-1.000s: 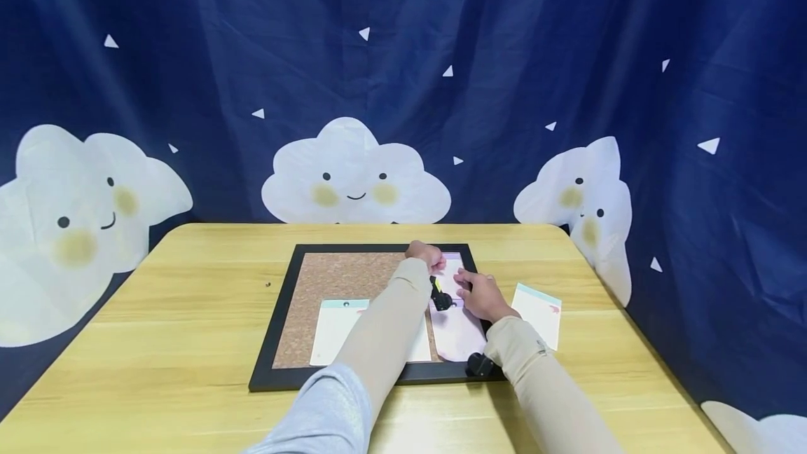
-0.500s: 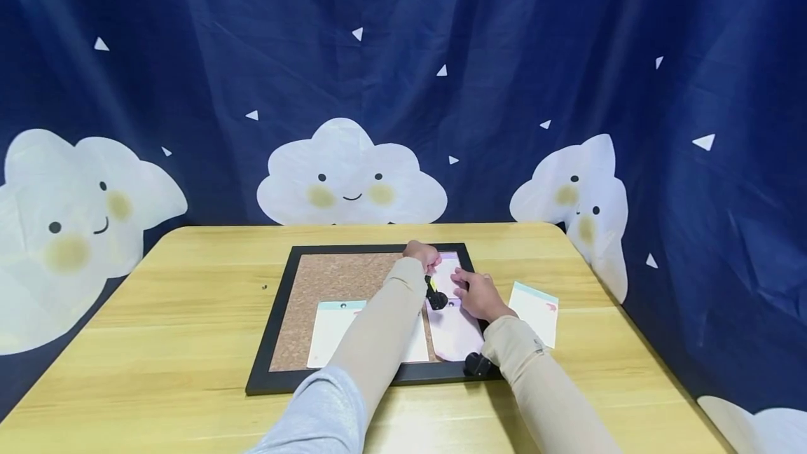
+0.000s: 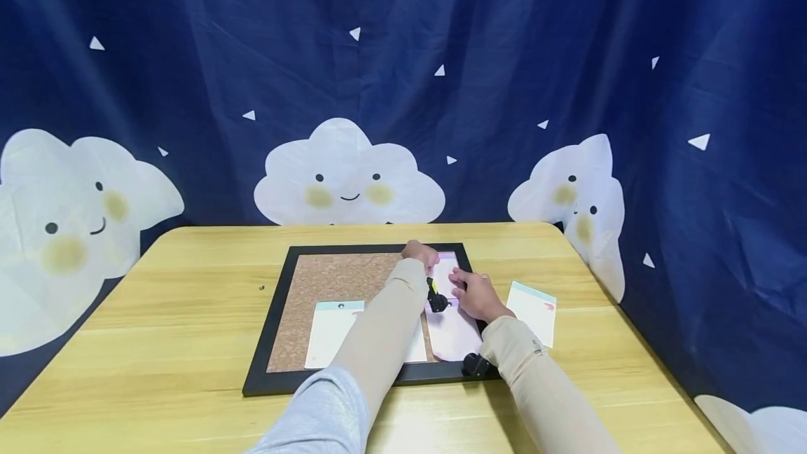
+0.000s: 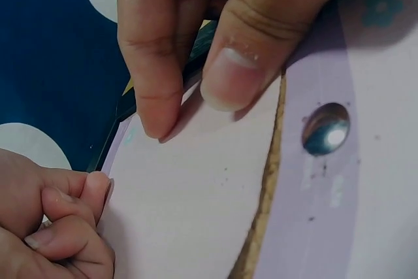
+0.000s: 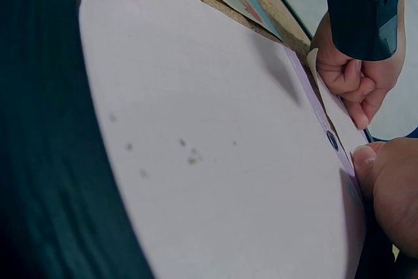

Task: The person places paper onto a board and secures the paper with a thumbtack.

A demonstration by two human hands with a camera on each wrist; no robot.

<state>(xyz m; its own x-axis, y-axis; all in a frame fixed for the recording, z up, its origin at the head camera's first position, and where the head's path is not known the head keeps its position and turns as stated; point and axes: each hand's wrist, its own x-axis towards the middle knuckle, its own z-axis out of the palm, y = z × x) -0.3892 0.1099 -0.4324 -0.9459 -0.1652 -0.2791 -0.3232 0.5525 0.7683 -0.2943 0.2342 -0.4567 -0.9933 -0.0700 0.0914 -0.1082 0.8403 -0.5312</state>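
A purple-headed note sheet [image 4: 189, 187] lies at the far right of a black-framed cork board [image 3: 343, 275]. My left hand [image 3: 421, 255], fingers curled, meets its header edge; in the left wrist view the fingertips of that left hand [image 4: 65, 220] hide whatever is between them. My right hand [image 3: 480, 296] rests thumb and fingertips on the same sheet's right side, spread slightly apart, thumb [image 4: 232, 83] nearest the camera. A second purple-headed sheet [image 5: 209, 129] lies just below it, with a shiny metal thumbtack [image 4: 326, 129] in its header.
A teal-headed sheet [image 3: 330, 335] with a tack [image 3: 341, 305] is on the board's lower left; another is partly behind my left sleeve. A loose teal-headed sheet [image 3: 532, 314] lies right of the board. A tiny dark object [image 3: 261, 288] lies on the wooden table [image 3: 157, 342].
The head view has shifted slightly, moving the whole scene a little to the left. Both hands stay at the upper purple-headed sheet in nearly the same pose.
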